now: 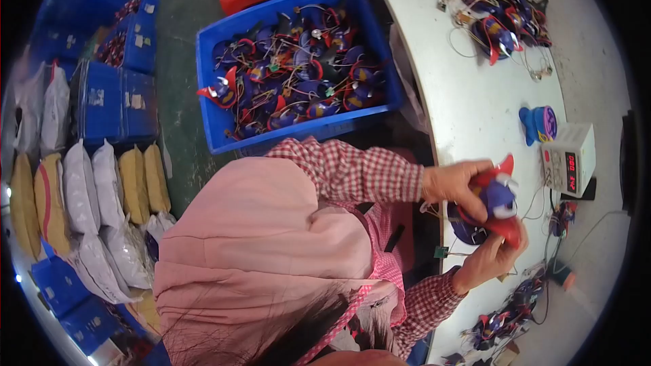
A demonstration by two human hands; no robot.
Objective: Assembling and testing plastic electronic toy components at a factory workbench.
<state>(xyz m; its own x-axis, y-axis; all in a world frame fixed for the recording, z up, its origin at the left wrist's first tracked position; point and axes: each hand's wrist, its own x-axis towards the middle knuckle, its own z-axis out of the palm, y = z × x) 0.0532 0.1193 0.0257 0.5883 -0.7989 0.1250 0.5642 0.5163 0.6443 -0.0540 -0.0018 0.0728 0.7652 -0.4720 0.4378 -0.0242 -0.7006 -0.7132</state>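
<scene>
The left hand (460,184) is gripping a purple-and-red piece (498,196) between thumb and fingers above the bench (468,122). The right hand (489,257) is pinching its lower red tip (513,236). Similar pieces (295,68) are lying in a blue crate (339,120).

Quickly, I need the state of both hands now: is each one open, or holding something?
Left hand: closed, holding the red-and-purple piece.
Right hand: closed, pinching that piece's red end.
</scene>
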